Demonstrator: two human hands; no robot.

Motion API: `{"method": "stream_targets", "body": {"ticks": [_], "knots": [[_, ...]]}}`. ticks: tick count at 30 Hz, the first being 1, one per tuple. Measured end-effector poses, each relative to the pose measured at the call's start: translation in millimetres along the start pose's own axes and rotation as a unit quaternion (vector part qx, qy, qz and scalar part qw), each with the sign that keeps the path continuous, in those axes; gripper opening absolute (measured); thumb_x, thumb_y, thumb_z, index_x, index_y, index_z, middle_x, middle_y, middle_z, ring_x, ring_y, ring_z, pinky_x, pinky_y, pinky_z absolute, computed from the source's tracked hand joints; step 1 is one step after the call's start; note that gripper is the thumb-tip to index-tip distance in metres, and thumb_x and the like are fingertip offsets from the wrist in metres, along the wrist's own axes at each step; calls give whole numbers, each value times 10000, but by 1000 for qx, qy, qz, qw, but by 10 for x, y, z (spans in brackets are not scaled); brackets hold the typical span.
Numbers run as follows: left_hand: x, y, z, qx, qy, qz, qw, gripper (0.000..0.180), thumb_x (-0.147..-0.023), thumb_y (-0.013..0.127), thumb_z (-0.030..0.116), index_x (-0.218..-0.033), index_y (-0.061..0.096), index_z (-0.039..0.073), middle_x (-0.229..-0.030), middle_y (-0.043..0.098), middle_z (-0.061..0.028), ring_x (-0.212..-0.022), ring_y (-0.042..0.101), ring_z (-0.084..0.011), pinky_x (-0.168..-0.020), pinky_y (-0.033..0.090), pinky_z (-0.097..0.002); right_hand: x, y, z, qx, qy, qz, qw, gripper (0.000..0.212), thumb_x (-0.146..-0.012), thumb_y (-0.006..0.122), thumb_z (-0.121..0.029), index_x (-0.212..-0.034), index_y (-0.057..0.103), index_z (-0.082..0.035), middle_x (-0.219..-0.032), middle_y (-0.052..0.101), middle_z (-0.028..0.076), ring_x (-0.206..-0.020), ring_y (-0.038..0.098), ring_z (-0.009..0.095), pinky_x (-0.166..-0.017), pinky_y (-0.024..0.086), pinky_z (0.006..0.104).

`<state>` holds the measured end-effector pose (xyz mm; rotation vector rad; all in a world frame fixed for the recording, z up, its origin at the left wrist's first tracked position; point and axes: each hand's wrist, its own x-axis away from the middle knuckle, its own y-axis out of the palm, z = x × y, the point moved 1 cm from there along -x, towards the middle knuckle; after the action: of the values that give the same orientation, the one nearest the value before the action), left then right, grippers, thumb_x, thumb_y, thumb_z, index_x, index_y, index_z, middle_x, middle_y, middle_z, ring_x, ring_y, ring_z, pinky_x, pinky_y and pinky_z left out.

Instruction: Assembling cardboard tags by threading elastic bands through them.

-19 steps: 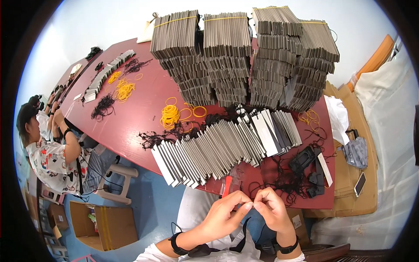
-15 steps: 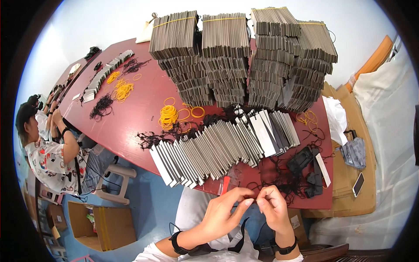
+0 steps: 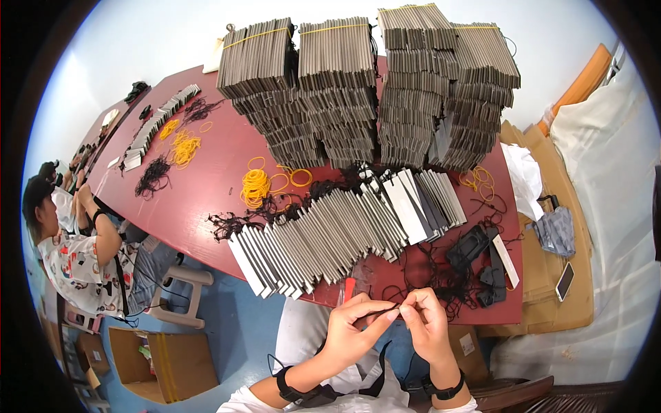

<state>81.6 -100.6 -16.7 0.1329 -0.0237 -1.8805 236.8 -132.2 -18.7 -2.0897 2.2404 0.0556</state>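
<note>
Close in front of my body, both hands meet fingertip to fingertip just off the table's near edge. My left hand (image 3: 354, 330) pinches a thin black cord (image 3: 383, 310). Thumb and forefinger of my right hand (image 3: 425, 325) are pressed together at the cord's end; most of it is hidden by the fingers. Just beyond lies a long leaning row of flat grey-and-white strips (image 3: 323, 234), with black cords bunched along its far side. A tangle of loose black cords (image 3: 451, 299) is spread on the table near my right hand.
Tall stacks of banded grey strips (image 3: 337, 89) stand at the back of the red table (image 3: 196, 206). Yellow rubber bands (image 3: 255, 187) lie left of them. Black devices (image 3: 471, 248) and a phone (image 3: 564, 282) are at right. A co-worker (image 3: 76, 261) sits at left, near an open carton (image 3: 165, 365).
The view has shifted slightly, so the table things appear a little further left. My hands stay together, and a dark cord now shows more plainly between my fingers.
</note>
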Motion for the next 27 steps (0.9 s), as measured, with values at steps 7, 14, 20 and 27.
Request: {"method": "stream_targets", "body": {"ticks": [7,14,20,27], "knots": [[-47,-40,-2,97,-48,-91,990,101,-857,669,43,-939,652,-13,-770,544,49,-670,417,-14,-578,339,-188,-27,-76,-81,-52,36,-63,996,107,-949,545,-93,-993,492,-11,-848,533,9,-724,471,33,-613,399,191],[-60,-93,52,187,-127,-184,957,112,-875,644,51,-964,611,-8,-820,542,37,-699,435,-14,-618,359,-181,-11,-53,-149,-189,82,-135,969,100,-973,506,-118,-1000,444,-44,-845,479,2,-646,431,49,-560,364,187],[-72,-77,98,240,-143,-207,938,115,-870,634,49,-964,589,2,-811,548,23,-683,449,-26,-648,371,-191,29,3,-204,-187,60,-121,973,104,-978,492,-119,-1000,425,-43,-825,477,8,-626,454,58,-544,371,194],[-36,-103,121,303,-128,-224,917,114,-909,588,78,-979,560,-7,-891,632,-52,-815,575,-68,-637,386,-194,81,67,-183,-109,-17,-75,991,101,-973,486,-81,-1008,409,-27,-733,550,51,-584,504,73,-518,404,210]]}}
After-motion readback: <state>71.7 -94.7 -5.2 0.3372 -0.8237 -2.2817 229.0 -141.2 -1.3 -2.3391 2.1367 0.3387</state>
